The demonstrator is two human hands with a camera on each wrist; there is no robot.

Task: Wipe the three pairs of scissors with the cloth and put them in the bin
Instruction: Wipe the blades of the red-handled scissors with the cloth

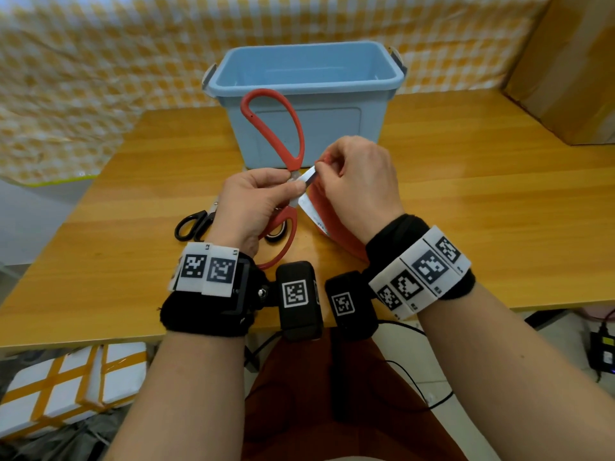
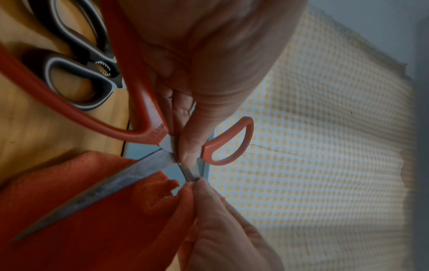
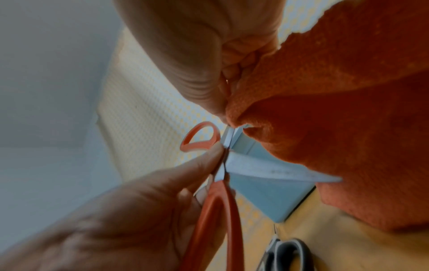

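Large red-handled scissors (image 1: 294,128) are held wide open above the table, in front of the blue bin (image 1: 306,78). My left hand (image 1: 289,185) pinches them at the pivot (image 2: 171,146). My right hand (image 1: 320,169) pinches an orange-red cloth (image 1: 336,227) around the base of one blade (image 2: 191,174). The other blade (image 2: 116,181) lies bare across the cloth (image 2: 92,229) and shows bright in the right wrist view (image 3: 267,168). Small black scissors (image 1: 193,224) lie on the table to the left. A third pair with black-and-white handles (image 2: 69,73) lies under my left hand.
The wooden table (image 1: 466,211) carries the bin at its back middle. A cardboard box (image 1: 572,61) stands at the far right. A yellow checked sheet (image 1: 100,78) hangs behind the table. Cables and a foam box (image 1: 66,387) lie on the floor below the front edge.
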